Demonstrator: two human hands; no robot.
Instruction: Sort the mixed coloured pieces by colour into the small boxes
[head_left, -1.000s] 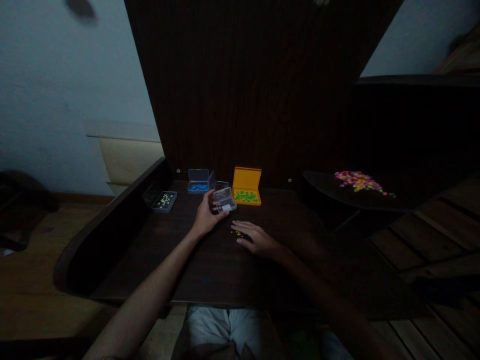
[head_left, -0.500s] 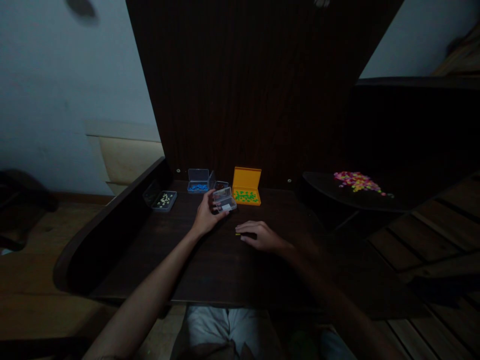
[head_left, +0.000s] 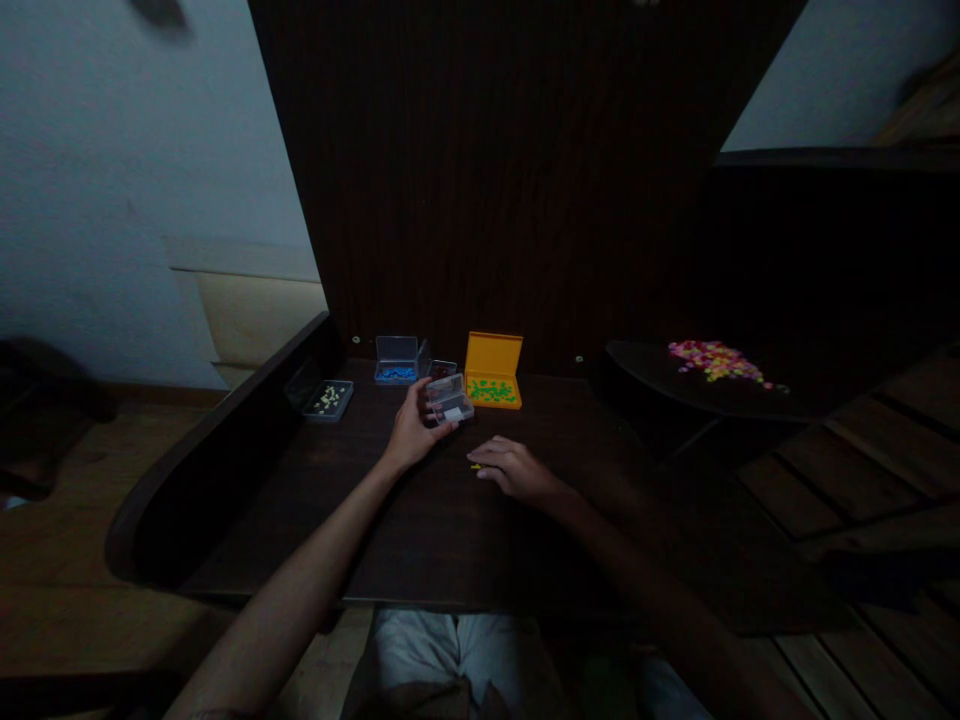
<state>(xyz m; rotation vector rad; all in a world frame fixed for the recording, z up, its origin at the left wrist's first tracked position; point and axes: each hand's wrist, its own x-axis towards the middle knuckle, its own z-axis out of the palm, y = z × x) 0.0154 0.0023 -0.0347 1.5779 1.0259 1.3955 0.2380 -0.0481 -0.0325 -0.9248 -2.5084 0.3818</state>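
Note:
My left hand is wrapped around a small clear plastic box with its lid up, tilted above the desk. A white patch shows inside it; other contents cannot be made out. My right hand is nearer to me and to the right, its fingertips closed on a small yellow piece just over the desktop. Behind the clear box stands an open orange case with green pieces in it. Another clear box holds blue pieces.
At the left side of the desk lies an open box with pale pieces. A dark-filled box sits partly behind my left hand. Mixed pink, red and yellow pieces are heaped on a side shelf. A raised side panel borders the left.
My right hand has shifted slightly, with its fingertips still at the yellow piece, which shows a little more. My left hand and the clear box stay in place.

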